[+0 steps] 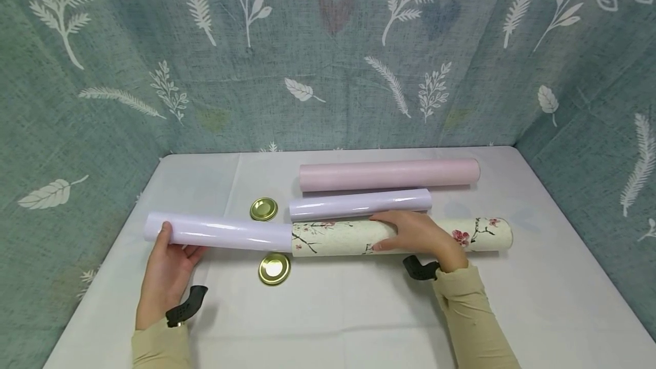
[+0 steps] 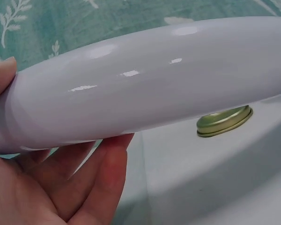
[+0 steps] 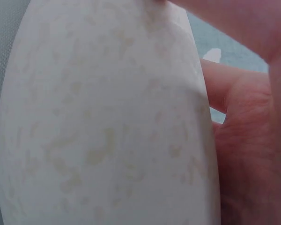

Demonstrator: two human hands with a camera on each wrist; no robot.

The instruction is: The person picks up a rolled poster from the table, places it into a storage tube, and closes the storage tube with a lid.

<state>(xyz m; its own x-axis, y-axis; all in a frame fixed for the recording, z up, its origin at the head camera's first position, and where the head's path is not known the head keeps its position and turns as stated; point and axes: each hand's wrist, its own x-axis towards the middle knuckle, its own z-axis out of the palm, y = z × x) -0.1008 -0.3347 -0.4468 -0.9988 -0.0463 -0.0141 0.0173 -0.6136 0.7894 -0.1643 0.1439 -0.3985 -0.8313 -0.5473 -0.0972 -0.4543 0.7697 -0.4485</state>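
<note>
My left hand (image 1: 166,272) grips the left end of a glossy pale lavender roll (image 1: 225,231), thumb on the near top side and fingers beneath. In the left wrist view the lavender roll (image 2: 150,79) spans the picture, held between thumb and fingers. Its right end meets the left end of a thicker cream roll (image 1: 328,244) with a blossom-branch print, the two in one line. Around the middle of the cream roll my right hand (image 1: 417,235) is wrapped, thumb on the near side. Up close in the right wrist view, the cream roll (image 3: 103,122) hides most of the fingers.
Behind lie a second lavender roll (image 1: 359,205) and a longer pink roll (image 1: 389,175). One gold jar lid (image 1: 263,209) lies behind the held lavender roll, another gold lid (image 1: 274,269) in front. A leaf-print curtain (image 1: 328,73) surrounds the white table (image 1: 287,323).
</note>
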